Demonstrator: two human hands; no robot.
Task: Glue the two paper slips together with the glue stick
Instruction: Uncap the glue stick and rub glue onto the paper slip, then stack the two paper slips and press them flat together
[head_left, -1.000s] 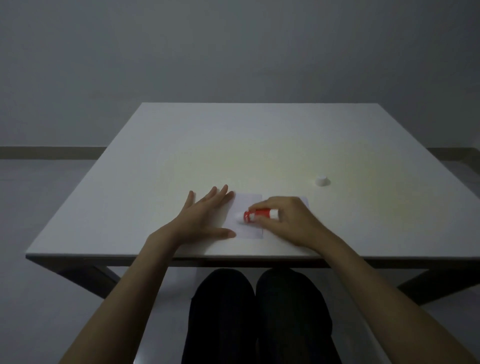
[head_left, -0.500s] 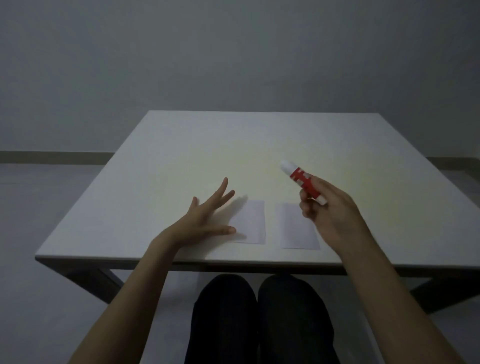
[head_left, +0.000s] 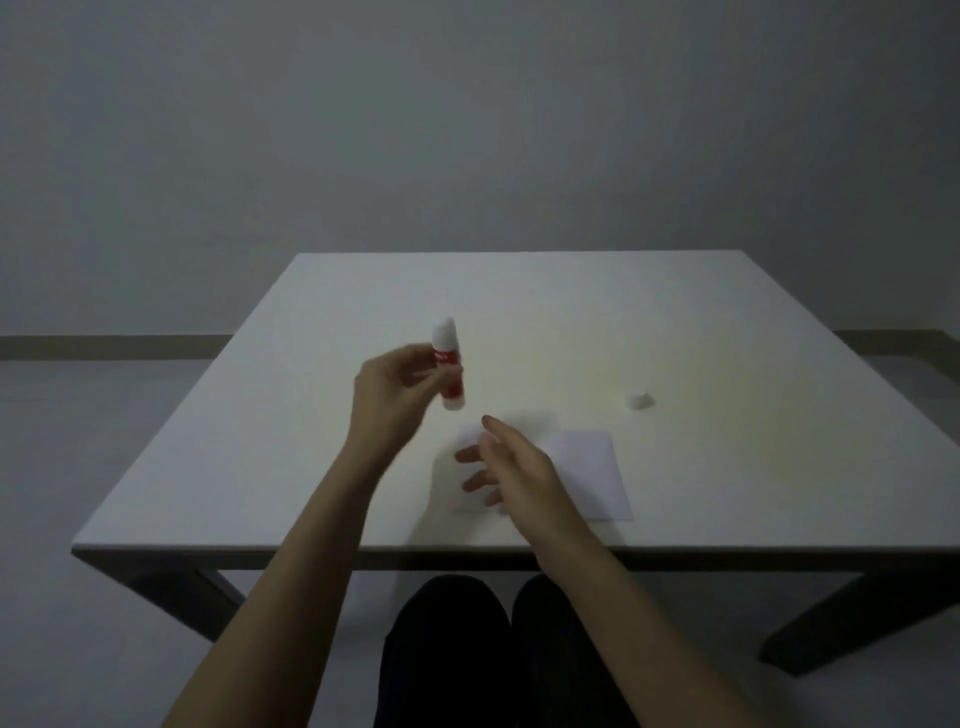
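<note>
My left hand (head_left: 390, 391) holds the red and white glue stick (head_left: 449, 370) nearly upright above the white table (head_left: 291, 441), left of the papers. Two white paper slips lie side by side near the front edge. My right hand (head_left: 511, 467) hovers open, fingers spread, over the left slip (head_left: 470, 434) and hides most of it. The right slip (head_left: 597, 470) lies uncovered just right of that hand.
The glue stick's small white cap (head_left: 639, 400) sits on the table to the right, behind the slips. My dark-clothed legs (head_left: 498, 654) show under the front edge.
The glue stick passed from my right hand to my left, which rose from the table. My right hand dropped over the left slip. The view tilted up.
</note>
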